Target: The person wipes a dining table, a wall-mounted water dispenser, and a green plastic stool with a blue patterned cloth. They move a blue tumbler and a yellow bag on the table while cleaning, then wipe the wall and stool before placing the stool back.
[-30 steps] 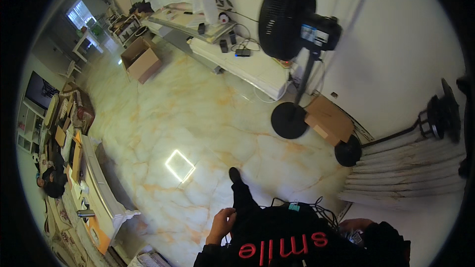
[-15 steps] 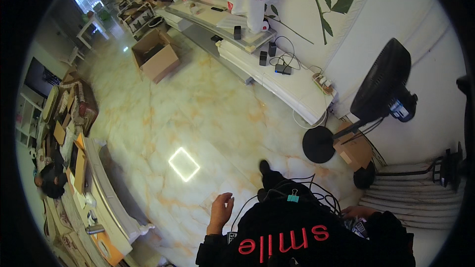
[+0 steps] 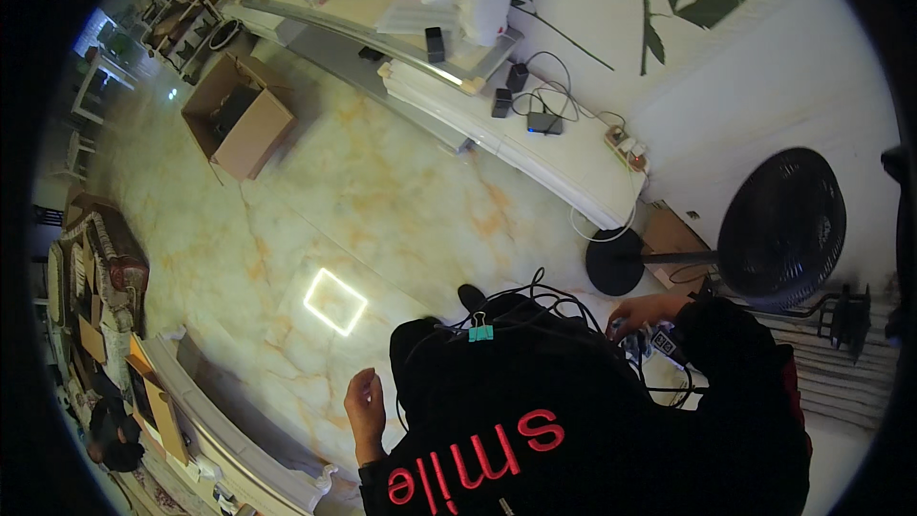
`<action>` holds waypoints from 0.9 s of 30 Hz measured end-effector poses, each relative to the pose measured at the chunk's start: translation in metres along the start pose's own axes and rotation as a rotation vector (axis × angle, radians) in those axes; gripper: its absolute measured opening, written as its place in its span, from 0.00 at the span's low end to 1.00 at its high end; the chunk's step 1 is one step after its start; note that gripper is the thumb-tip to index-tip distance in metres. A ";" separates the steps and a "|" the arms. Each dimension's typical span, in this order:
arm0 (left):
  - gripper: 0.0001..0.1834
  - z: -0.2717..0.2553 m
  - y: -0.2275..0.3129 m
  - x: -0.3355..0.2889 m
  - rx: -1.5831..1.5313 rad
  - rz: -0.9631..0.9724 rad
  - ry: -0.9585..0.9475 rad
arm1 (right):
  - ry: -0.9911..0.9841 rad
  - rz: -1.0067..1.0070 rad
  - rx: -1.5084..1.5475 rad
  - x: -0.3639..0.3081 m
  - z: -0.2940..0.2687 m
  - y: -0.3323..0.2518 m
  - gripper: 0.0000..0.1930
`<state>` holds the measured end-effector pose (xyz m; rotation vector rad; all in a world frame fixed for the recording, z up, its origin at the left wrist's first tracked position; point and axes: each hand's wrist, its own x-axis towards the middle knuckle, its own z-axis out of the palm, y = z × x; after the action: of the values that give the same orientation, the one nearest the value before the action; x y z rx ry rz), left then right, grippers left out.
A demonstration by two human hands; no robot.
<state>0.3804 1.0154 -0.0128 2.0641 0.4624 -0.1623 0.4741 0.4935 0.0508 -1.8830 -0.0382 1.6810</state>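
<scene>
Low in front of my body hangs my left hand [image 3: 365, 408], above the floor, with its fingers loosely bent and nothing in it. At my right side, my right hand [image 3: 645, 313] has its fingers curled in beside a shiny, crumpled-looking item [image 3: 638, 352] and a small black-and-white label [image 3: 663, 342]. What the fingers grip is partly hidden. Black cables [image 3: 540, 291] loop across the front of my black top, and a teal binder clip [image 3: 480, 332] sits on them. One dark shoe [image 3: 470, 297] shows beyond the clip.
A black standing fan [image 3: 783, 225] rises on the right, its round base [image 3: 613, 263] on the floor. A white low cabinet [image 3: 544, 167] runs along the wall. An open cardboard box [image 3: 256, 139] stands on the marble floor. A pale table [image 3: 239, 440] curves along the left.
The view has turned and shifted. My right hand has come up and farther forward, beside the cables. The left hand now appears farther left. The fan's head shows more from the front.
</scene>
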 end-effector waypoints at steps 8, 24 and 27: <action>0.11 -0.110 -0.072 0.139 -0.027 -0.118 -0.067 | -0.104 0.401 0.017 0.083 -0.056 -0.222 0.38; 0.09 -0.426 -0.096 0.528 0.113 0.054 0.006 | -0.156 -0.261 -0.330 0.247 -0.156 -0.545 0.13; 0.12 -0.453 -0.149 0.550 0.185 -0.050 -0.098 | -0.340 -0.157 -0.085 0.291 -0.189 -0.594 0.15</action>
<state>0.7947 1.6114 -0.0641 2.2141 0.4534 -0.3456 0.9200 1.0178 0.0606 -1.5860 -0.3896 1.8930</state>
